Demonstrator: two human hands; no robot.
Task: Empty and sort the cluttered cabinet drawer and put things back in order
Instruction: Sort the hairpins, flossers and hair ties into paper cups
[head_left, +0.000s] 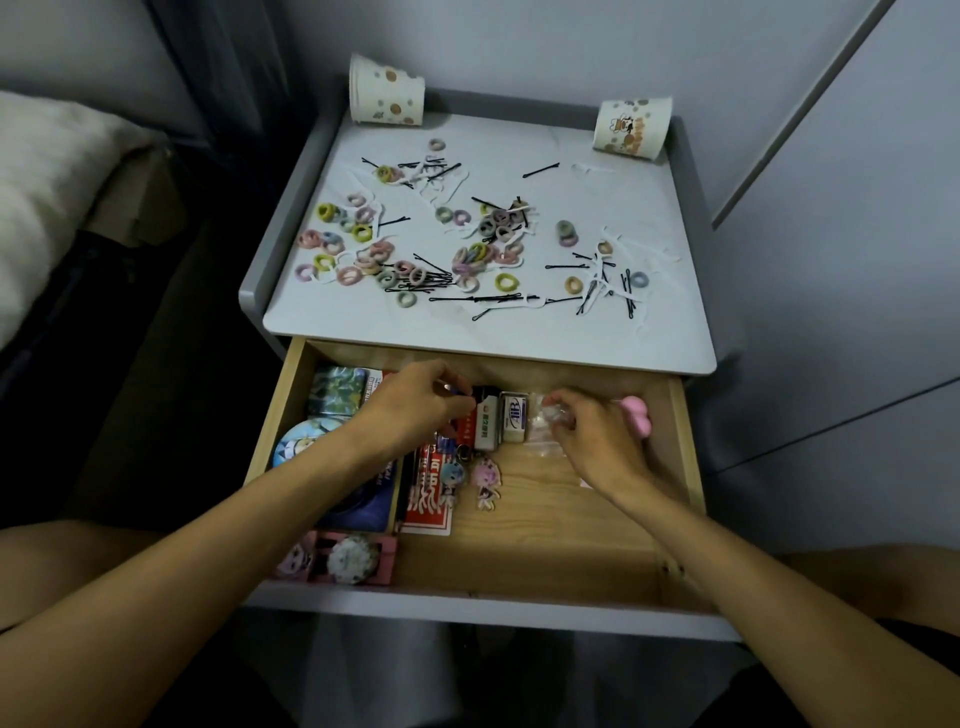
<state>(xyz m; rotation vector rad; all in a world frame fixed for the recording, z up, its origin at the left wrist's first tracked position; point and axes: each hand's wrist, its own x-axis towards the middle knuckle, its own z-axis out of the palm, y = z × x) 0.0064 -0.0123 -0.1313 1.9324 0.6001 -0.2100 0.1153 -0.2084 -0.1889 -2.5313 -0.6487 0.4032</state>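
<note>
The wooden drawer (545, 545) is pulled out under the cabinet top (649, 332). My left hand (410, 405) reaches into its back and pinches a small dark item (460, 402) beside a white lighter (485, 426) and a white eraser (514, 418). My right hand (597, 441) curls round a small clear plastic bag (553, 415), next to a pink object (639, 415). Two character keychains (485, 478), a red card pack (431, 493), a round badge (301, 447) and a patterned tin (335, 389) lie in the drawer.
Many pastel hair ties (363, 260), black bobby pins (488, 299) and white floss picks (602, 270) are scattered on the cabinet top. Two paper cups (387, 96) (631, 127) lie tipped at its back corners. A bed (47, 182) is at the left, a wall at the right.
</note>
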